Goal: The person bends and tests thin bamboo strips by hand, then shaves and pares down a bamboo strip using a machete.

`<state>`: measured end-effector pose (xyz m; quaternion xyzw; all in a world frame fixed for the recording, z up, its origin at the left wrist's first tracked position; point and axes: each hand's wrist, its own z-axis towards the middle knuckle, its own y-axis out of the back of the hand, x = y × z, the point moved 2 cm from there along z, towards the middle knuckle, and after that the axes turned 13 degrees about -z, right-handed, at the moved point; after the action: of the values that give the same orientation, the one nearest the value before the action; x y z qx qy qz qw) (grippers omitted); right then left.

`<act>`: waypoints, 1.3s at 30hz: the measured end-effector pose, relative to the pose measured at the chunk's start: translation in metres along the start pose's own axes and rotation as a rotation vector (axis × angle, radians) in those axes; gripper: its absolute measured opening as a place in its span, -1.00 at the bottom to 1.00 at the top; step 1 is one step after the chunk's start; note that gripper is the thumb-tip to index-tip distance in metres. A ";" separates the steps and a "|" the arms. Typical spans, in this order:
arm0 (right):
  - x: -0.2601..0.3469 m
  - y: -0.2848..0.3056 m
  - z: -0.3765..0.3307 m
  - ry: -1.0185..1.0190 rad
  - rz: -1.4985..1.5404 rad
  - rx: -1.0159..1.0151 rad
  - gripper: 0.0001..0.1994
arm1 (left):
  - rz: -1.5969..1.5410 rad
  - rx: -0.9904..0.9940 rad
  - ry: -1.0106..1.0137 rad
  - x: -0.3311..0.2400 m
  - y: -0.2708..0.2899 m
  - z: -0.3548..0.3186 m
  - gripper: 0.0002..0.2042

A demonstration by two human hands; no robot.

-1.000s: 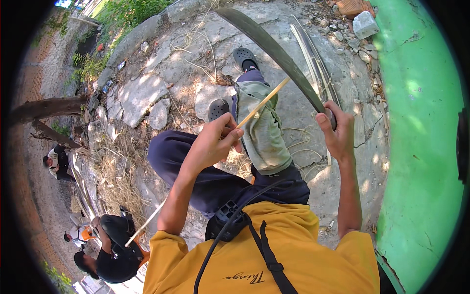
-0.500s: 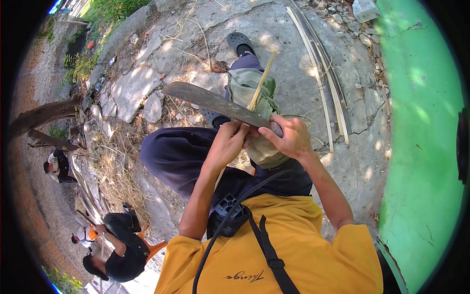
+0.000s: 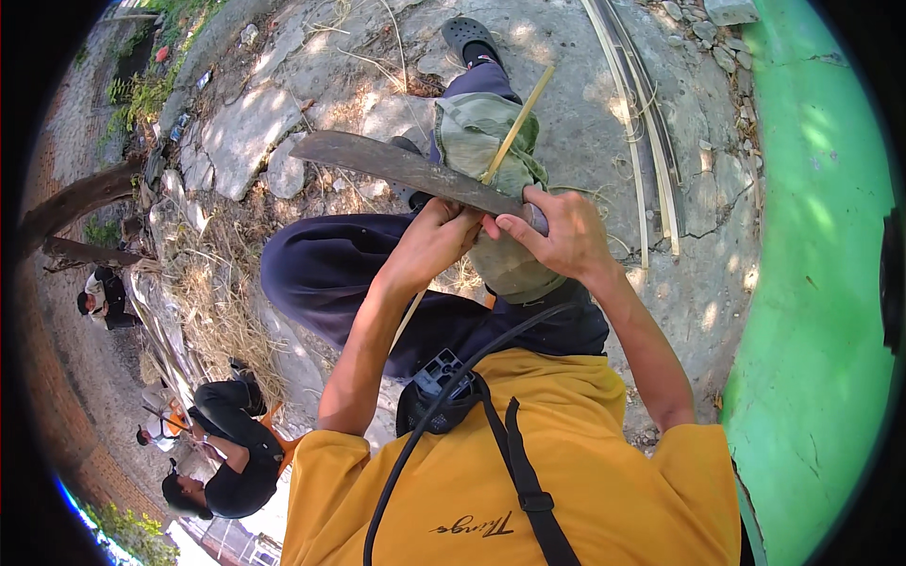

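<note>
A broad machete (image 3: 396, 170) lies across the front of me, its dark blade pointing left and slightly away. My right hand (image 3: 566, 234) is closed around its handle end, thumb along the near side. Beneath the blade passes a thin, pale bamboo strip (image 3: 519, 124), angled away to the right; its near part (image 3: 408, 321) reappears beside my left forearm. Closed fingers of my left hand (image 3: 434, 241) pinch the strip at the blade's near edge, where the exact contact is hidden. Under both hands, a grey-green cloth (image 3: 481, 127) covers my outstretched leg.
Long split strips (image 3: 634, 123) lie on the cracked concrete to the right, beside a green wall (image 3: 812, 283). Dry shavings (image 3: 222, 311) are heaped at left. A seated person in black (image 3: 231, 453) and others farther off are at left, near a tree trunk (image 3: 85, 203).
The whole view has shifted, so leg and ground appear higher. Both hands keep their grips, and machete and strip stay crossed at nearly the same place.
</note>
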<state>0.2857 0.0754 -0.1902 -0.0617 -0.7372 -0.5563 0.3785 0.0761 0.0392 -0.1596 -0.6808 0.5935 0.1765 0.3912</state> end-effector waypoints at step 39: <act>0.015 0.003 -0.005 -0.036 -0.026 -0.005 -0.33 | -0.054 -0.004 -0.002 0.008 -0.005 -0.010 -0.69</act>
<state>0.2791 0.0670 -0.1784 -0.0632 -0.7431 -0.5618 0.3581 0.0806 0.0266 -0.1573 -0.6970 0.5743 0.1678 0.3953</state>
